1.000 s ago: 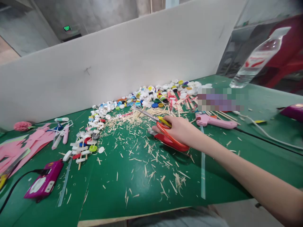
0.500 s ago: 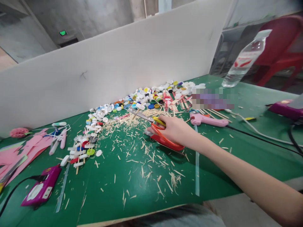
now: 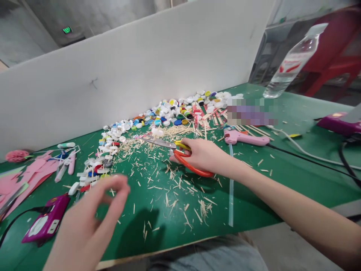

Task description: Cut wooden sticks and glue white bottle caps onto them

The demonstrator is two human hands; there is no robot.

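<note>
My right hand (image 3: 199,152) is closed round the orange and yellow handles of a pair of scissors (image 3: 194,165), above the green table. The blades point left over the wood shavings. A white bottle cap (image 3: 157,131) on a short wooden stick shows right at the blades; whether they grip the stick I cannot tell. At the lower left, my left hand (image 3: 93,218) is raised with thumb and fingers curled together, slightly blurred; anything between the fingertips is hidden. Bottle caps on sticks (image 3: 90,173) lie just beyond it.
Loose coloured caps (image 3: 169,109) line the white partition (image 3: 141,67). A pink glue gun (image 3: 246,138) with a clear glue stick and cable lies right. A purple power box (image 3: 46,220) and pink paper (image 3: 36,167) lie left. A water bottle (image 3: 293,62) stands at the back right.
My left hand has come into view at the lower left. The scissors and the white cap at their blades have shifted slightly left and down. The whole view has tilted a little.
</note>
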